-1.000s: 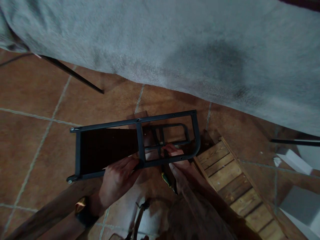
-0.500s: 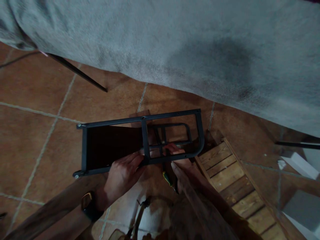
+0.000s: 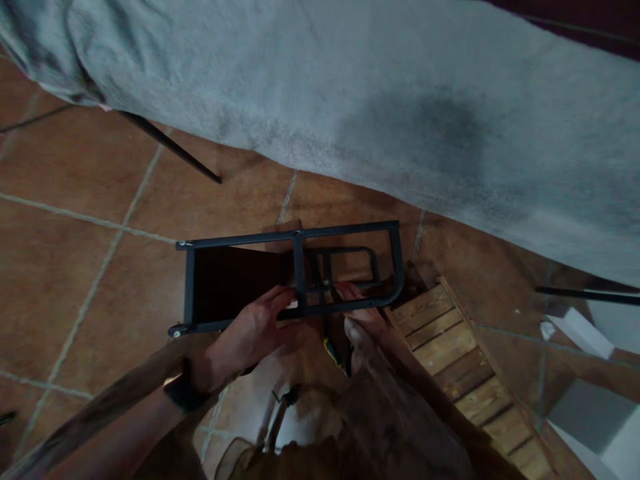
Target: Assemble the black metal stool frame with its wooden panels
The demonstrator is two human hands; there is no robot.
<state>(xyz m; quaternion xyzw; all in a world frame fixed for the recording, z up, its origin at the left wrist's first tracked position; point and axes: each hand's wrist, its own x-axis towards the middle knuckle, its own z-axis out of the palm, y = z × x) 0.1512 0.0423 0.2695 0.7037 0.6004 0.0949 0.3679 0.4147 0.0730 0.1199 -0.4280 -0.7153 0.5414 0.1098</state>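
Observation:
A black metal frame [image 3: 299,270] with crossbars, a rounded right corner and small bolts at its left end lies across the middle of the view. My left hand [image 3: 255,327], with a watch on its wrist, closes its fingers on the lower rail by the middle crossbar. Around the same rail, farther right, my right hand [image 3: 365,315] is closed, its fingers partly behind the metal. A smaller black frame part [image 3: 353,251] shows through the opening. Below the rail is a screwdriver [image 3: 334,353] with a green and yellow handle, partly hidden near my right hand.
A slatted wooden panel [image 3: 463,363] lies to the right on the tiled floor [image 3: 65,267]. Grey fabric [image 3: 300,80] hangs across the top, with thin dark legs below it. White boxes [image 3: 590,413] stand at far right. A long-handled tool [image 3: 277,417] lies near my legs.
The frame's left end has moved right and its lower rail slightly up in view. My left hand has moved along with it. The whole view has shifted a little.

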